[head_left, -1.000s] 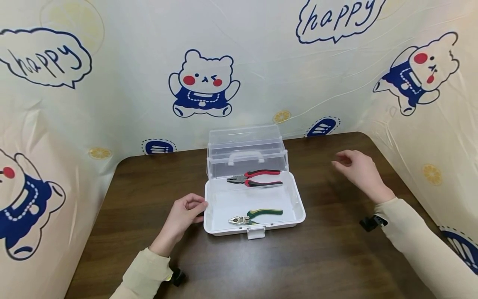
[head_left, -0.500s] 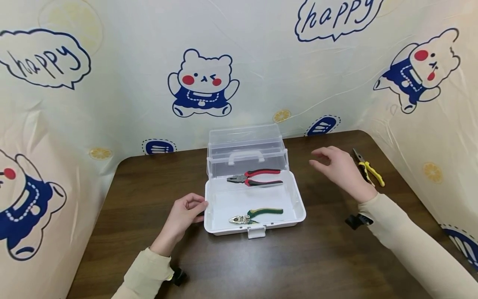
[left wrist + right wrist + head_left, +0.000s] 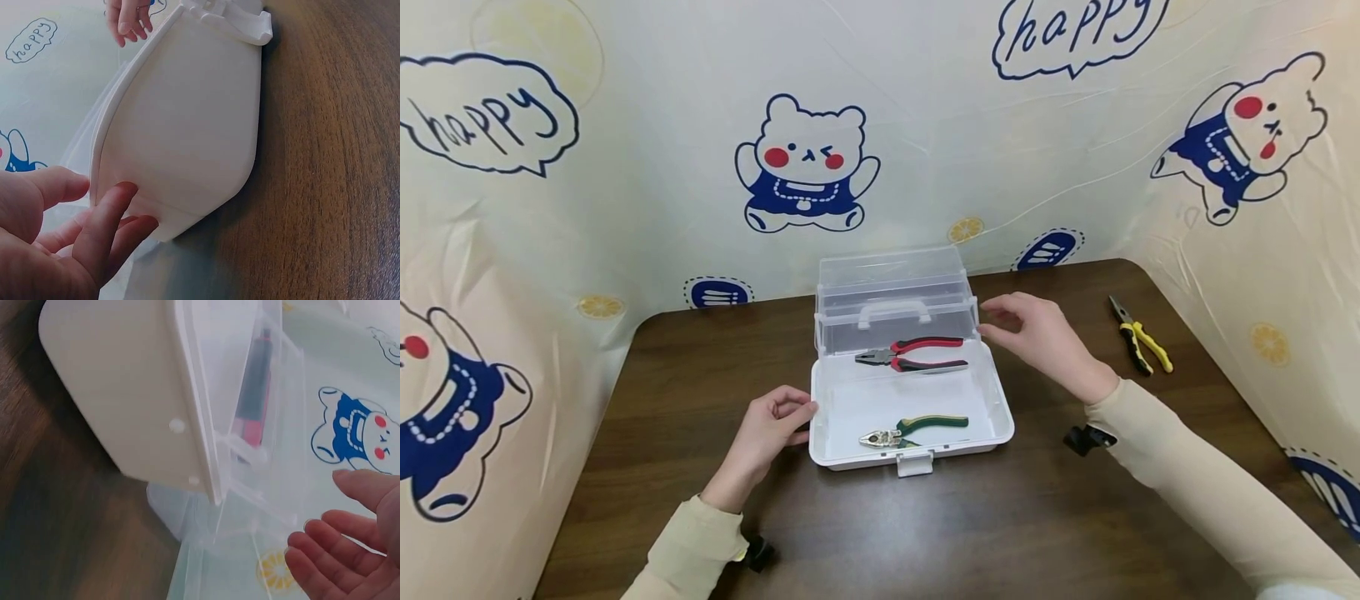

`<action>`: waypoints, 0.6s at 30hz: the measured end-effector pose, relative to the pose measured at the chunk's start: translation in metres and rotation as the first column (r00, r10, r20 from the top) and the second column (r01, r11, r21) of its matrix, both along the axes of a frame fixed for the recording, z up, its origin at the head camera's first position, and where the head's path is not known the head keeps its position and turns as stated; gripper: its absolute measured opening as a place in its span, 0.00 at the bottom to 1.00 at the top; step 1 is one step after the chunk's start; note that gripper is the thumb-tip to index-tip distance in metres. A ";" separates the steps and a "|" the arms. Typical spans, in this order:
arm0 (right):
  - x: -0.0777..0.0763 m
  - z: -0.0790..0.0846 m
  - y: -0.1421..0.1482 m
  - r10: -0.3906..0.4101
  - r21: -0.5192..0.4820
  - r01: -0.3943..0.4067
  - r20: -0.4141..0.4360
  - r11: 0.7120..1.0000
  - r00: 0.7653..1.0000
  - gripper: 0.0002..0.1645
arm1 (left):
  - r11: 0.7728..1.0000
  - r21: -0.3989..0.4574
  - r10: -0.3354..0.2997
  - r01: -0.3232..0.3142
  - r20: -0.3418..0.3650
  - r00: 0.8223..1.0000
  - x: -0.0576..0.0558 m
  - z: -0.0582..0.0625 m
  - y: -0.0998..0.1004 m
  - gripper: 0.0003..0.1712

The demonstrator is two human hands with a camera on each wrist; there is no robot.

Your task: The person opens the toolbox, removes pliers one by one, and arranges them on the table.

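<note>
A white toolbox (image 3: 1003,400) stands with its clear lid (image 3: 891,275) raised at the back. Inside lie red-and-black combination pliers (image 3: 927,342) toward the rear and green-handled pliers (image 3: 936,422) near the front. My left hand (image 3: 763,437) holds the box's left side, thumb at the rim and fingertips against the outer wall (image 3: 187,112). Beside the lid's right edge is my right hand (image 3: 1045,333), fingers loosely bent with nothing in them; the right wrist view shows a gap between its fingers (image 3: 334,550) and the clear plastic.
Needle-nose pliers (image 3: 1152,347) with yellow-and-black handles lie at the right of the brown table (image 3: 925,533). A latch (image 3: 915,465) sticks out from the box's front. Printed sheeting (image 3: 925,150) hangs behind and along both sides.
My right hand has moved left from the table's right side to the raised lid, uncovering the yellow-handled needle-nose pliers. The left hand and the toolbox have stayed in place.
</note>
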State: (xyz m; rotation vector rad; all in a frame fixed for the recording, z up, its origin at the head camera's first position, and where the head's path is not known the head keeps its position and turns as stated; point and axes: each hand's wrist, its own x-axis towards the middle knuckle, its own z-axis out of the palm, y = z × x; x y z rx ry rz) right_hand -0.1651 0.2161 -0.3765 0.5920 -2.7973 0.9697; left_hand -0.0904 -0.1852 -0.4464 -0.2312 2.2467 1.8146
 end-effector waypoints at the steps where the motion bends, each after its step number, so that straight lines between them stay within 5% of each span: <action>1: 0.000 0.000 -0.003 0.013 -0.007 -0.013 0.002 1.000 1.000 0.20 | 1.000 -0.001 -0.002 0.002 0.000 1.000 0.000 0.000 0.000 0.12; 18: -0.016 -0.012 -0.045 0.246 0.083 -0.254 0.089 0.964 0.965 0.26 | 1.000 -0.002 0.002 -0.002 0.015 1.000 0.000 0.001 0.000 0.13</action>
